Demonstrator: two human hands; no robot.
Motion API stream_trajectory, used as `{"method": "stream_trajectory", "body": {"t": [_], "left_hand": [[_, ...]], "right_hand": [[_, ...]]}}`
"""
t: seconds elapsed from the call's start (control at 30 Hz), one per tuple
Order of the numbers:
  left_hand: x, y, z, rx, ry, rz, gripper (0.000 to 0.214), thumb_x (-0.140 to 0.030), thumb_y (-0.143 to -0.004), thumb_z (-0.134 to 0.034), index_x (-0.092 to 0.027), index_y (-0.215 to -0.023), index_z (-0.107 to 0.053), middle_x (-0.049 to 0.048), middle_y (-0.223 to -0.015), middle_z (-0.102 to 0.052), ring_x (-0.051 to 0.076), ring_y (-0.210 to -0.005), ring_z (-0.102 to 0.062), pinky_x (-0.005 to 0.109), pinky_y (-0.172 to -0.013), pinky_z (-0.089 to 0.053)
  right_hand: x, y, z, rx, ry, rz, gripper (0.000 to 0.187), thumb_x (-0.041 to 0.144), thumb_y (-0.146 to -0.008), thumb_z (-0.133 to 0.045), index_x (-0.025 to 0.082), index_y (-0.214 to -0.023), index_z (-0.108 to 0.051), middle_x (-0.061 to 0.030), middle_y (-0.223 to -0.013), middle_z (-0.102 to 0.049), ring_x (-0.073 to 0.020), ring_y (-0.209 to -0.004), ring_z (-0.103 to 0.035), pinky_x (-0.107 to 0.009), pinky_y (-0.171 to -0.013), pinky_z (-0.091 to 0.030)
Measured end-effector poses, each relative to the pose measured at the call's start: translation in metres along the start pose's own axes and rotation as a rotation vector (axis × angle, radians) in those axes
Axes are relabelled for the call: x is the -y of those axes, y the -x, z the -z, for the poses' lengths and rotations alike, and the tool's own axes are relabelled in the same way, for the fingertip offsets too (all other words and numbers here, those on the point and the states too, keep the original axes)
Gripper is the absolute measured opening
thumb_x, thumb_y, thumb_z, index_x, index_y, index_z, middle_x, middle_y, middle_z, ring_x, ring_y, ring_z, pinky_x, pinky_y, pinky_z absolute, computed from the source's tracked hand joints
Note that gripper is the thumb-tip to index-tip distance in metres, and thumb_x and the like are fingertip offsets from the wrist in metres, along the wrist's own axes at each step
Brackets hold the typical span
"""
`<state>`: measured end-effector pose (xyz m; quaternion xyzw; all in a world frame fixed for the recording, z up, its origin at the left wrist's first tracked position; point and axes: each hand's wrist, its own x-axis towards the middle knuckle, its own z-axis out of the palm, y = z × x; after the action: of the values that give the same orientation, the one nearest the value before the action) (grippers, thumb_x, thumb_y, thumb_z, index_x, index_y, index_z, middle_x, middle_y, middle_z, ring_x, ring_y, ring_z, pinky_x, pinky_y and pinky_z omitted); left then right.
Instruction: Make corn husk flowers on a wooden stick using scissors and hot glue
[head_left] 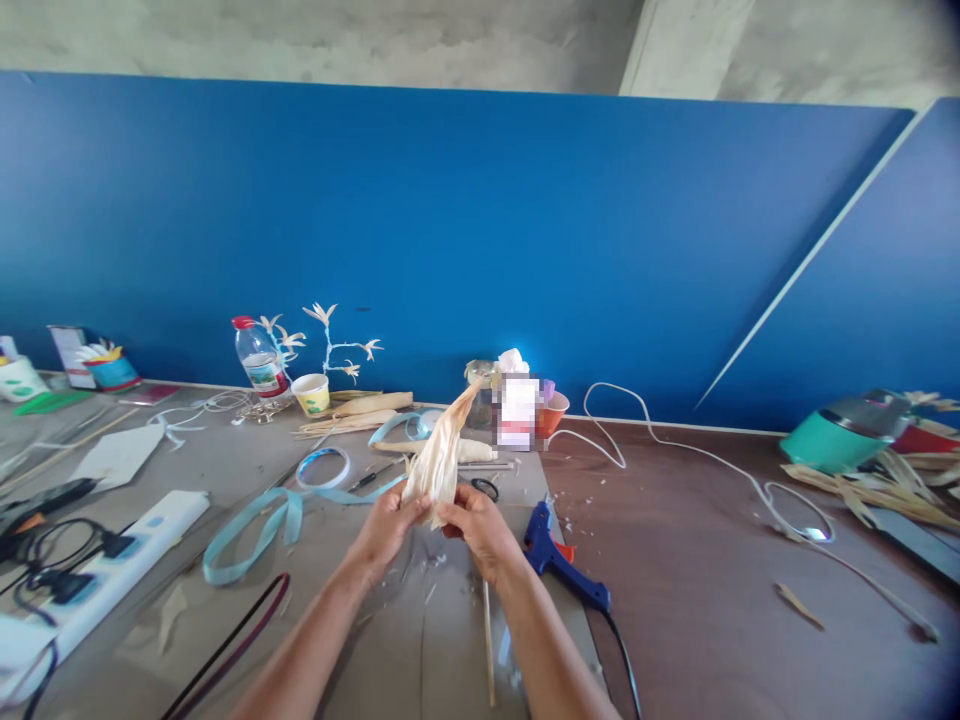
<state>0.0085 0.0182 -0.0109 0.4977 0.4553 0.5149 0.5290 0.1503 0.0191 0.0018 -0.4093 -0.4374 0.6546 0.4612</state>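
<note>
Between my two hands I hold a pale dried corn husk (437, 460), its tip pointing up and slightly right. My left hand (391, 520) pinches the lower left edge, and my right hand (471, 520) grips the lower right edge with thumb and fingers closed. Just right of my right hand lies a blue glue gun (559, 565). To the left, a light blue ribbon (251, 530) curls over the grey board beside a roll of tape (322, 468). More husks (367, 403) lie behind my hands.
A white power strip (127, 575) with plugged cords lies at left. A bottle (262, 362) and a yellow cup (311, 396) with husk flowers stand near the blue partition (480, 230). A white cable (701, 450) and a turquoise object (844, 435) are at right.
</note>
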Motion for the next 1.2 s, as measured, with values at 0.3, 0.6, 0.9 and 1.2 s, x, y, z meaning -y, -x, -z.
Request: {"method": "stream_trajectory", "body": {"t": [0.3,0.6,0.9,1.2], "left_hand": [[-0.008,0.003,-0.003,-0.014,-0.116,-0.058,0.031,-0.041,-0.068,-0.063,-0.014,-0.083,-0.063,0.0001,-0.068,-0.061,0.015,-0.061,-0.051,0.024,-0.06,-0.038],[-0.009,0.005,0.0,0.047,-0.078,-0.038,0.032,-0.041,-0.069,-0.064,-0.013,-0.086,-0.064,0.0021,-0.071,-0.064,0.017,-0.064,-0.055,0.025,-0.062,-0.041],[0.001,0.001,0.006,-0.253,-0.02,0.048,0.033,-0.037,-0.06,-0.072,-0.013,-0.081,-0.067,0.0058,-0.073,-0.07,0.024,-0.071,-0.062,0.031,-0.065,-0.046],[-0.012,0.003,-0.003,-0.214,0.379,0.174,0.031,-0.03,-0.053,-0.078,-0.012,-0.075,-0.065,0.0018,-0.064,-0.068,0.017,-0.057,-0.062,0.029,-0.057,-0.049]], "right_hand": [[0.003,0.002,-0.001,0.005,0.018,0.022,0.021,0.017,-0.056,-0.056,0.014,-0.076,-0.062,0.0014,-0.065,-0.061,-0.011,-0.057,-0.049,-0.022,-0.052,-0.037],[-0.002,-0.004,0.001,-0.008,0.132,0.102,0.011,0.024,-0.064,-0.056,0.015,-0.068,-0.061,0.0026,-0.057,-0.055,-0.0099,-0.051,-0.044,-0.022,-0.051,-0.034],[-0.002,0.006,-0.005,-0.077,0.733,0.464,0.021,0.008,-0.068,-0.045,0.019,-0.062,-0.061,-0.0011,-0.063,-0.06,-0.0142,-0.059,-0.048,-0.025,-0.057,-0.034],[-0.004,0.002,0.0,0.115,0.437,0.192,0.012,0.013,-0.064,-0.051,0.017,-0.06,-0.062,0.0053,-0.049,-0.048,-0.009,-0.047,-0.038,-0.02,-0.046,-0.027]]}}
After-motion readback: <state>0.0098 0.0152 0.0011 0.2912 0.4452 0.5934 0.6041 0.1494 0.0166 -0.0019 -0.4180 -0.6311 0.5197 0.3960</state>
